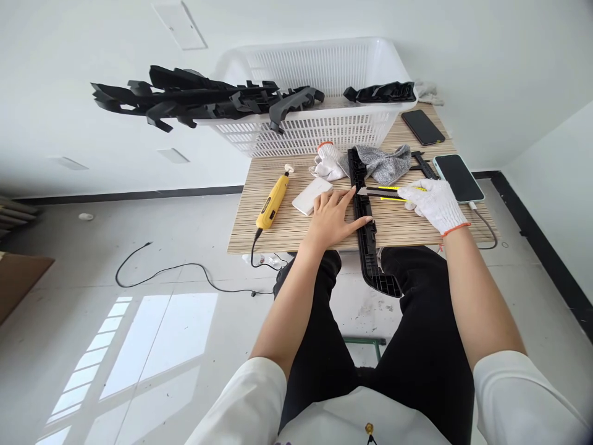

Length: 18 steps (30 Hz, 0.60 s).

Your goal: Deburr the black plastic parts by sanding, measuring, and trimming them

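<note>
A long black plastic trim part [369,247] lies across the table, its near end jutting over the front edge. My bare left hand [333,216] rests flat beside it with fingers spread, index fingertip and thumb touching its left edge. In a white knit glove with an orange cuff, my right hand [430,203] grips a yellow utility knife [391,193]. The extended blade points left and meets or overlaps the part near my left index finger; exact contact is unclear. A white pad [312,196] lies partly beneath my left fingers.
A yellow rotary tool [273,201] lies left on the wooden table [245,232]. Behind stands a white basket [319,127] with black parts [199,99] overhanging left. Grey cloth [384,164], a white glove [330,162], black calipers [422,165] and two phones [456,176] [422,127] lie around.
</note>
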Motion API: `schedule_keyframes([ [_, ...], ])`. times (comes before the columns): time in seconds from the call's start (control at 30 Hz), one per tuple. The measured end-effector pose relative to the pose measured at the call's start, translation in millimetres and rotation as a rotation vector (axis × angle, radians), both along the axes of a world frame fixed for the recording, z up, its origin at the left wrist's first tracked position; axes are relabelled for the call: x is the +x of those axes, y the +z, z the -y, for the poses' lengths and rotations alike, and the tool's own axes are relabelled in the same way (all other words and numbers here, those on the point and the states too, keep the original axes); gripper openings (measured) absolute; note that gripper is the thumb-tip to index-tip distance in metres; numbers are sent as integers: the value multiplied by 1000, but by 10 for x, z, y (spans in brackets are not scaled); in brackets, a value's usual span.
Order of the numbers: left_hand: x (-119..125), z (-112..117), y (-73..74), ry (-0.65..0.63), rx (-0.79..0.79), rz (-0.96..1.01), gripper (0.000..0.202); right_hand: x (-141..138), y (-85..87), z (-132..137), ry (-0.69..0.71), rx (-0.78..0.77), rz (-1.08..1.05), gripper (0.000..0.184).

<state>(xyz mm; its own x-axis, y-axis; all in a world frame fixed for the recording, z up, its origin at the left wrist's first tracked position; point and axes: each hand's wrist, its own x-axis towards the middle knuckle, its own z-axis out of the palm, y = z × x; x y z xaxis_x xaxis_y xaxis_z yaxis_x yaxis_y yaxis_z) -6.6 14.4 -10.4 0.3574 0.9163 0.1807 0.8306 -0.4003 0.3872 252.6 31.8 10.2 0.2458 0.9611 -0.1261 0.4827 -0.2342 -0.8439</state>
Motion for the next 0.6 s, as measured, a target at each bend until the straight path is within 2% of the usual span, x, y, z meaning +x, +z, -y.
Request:
schedule_keyframes([
  [0.2, -4, -1, -14, -1, -5, 12, 83, -1, 6, 59, -8, -14, -34, 46],
  [0.3, -7, -1, -15, -1, -7, 18, 83, 18, -23, 124, -38, -6, -76, 43],
  [0.43, -26, 12, 10, -22, -6, 40, 81, 37, -36, 301, -40, -5, -131, 37],
  [0.6, -97, 96, 35, -105, 6, 112, 72, 23, -11, 502, -20, -25, -87, 33],
])
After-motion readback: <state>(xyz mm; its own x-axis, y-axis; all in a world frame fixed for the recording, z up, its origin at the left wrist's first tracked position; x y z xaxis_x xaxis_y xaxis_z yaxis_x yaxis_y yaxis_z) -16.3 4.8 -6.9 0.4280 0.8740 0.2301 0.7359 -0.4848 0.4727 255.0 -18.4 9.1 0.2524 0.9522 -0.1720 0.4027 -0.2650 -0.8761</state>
